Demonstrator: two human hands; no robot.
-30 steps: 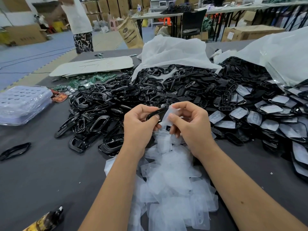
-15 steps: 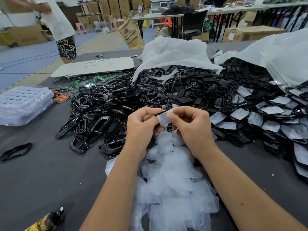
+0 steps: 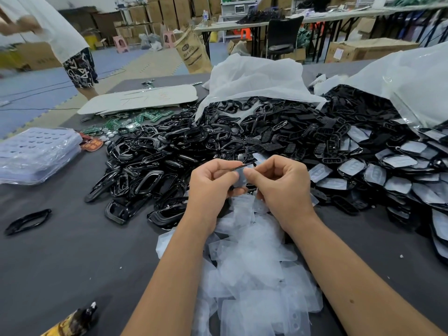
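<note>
I hold the black part (image 3: 238, 165) clamped in left grip (image 3: 213, 183) so right grip (image 3: 283, 185), pinched on its film (image 3: 241, 178), can peel

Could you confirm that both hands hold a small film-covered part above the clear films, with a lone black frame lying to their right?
Not quite: the head view shows the lone black frame lying to the left of the hands, not the right. Otherwise yes: the left hand and right hand both pinch the small film-covered part above the pile of clear films.
</note>
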